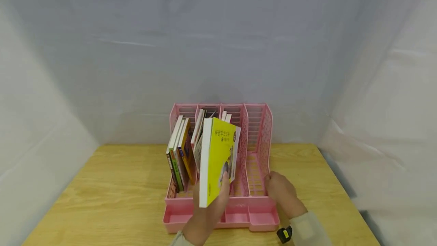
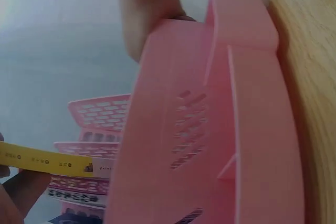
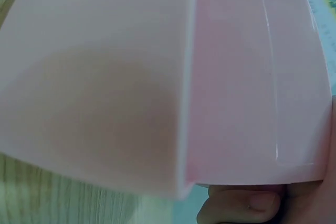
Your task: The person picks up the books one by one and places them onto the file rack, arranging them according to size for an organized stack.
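My left hand (image 1: 213, 210) grips a yellow book (image 1: 220, 151), thumb on its cover, and holds it upright and tilted in front of the pink book rack (image 1: 264, 132). In the left wrist view the book's narrow yellow side (image 2: 47, 162) shows between the fingers. My right hand (image 1: 281, 193) holds the rack at its front right corner; in the right wrist view curled fingers (image 3: 239, 205) show at the rack's edge. Several thin books (image 1: 179, 151) lean in the leftmost slot. Others (image 1: 198, 130) stand in the second slot, partly hidden behind the yellow book.
White book tops (image 1: 227, 117) show in the third slot. The rightmost slot (image 1: 254, 166) shows its bare grid floor. Shallow trays (image 1: 237, 215) run along the rack's front. The rack stands on a wooden table (image 1: 112, 193), with pale sheeting (image 1: 218, 48) behind and at both sides.
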